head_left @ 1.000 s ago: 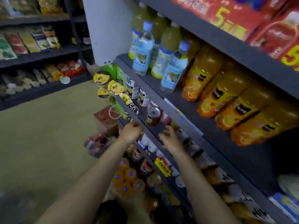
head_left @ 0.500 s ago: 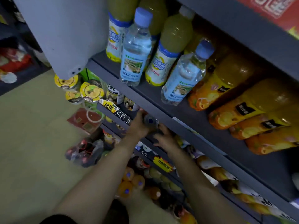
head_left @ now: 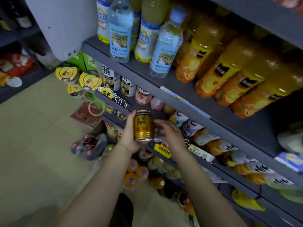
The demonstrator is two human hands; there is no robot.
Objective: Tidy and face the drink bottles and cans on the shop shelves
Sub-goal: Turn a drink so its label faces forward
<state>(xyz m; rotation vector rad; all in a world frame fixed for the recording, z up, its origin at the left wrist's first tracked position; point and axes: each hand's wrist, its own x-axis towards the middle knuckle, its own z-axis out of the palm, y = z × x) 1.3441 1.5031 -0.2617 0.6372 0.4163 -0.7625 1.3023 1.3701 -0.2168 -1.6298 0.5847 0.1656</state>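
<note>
Head view: a gold drink can (head_left: 143, 126) stands upright in the left hand (head_left: 130, 137), whose fingers curl around it, out in front of the dark shelf edge (head_left: 185, 110). Just right of the can, the right hand (head_left: 170, 134) hovers with loose fingers, holding nothing. Above the can stand 2 clear water bottles (head_left: 165, 46).
</note>
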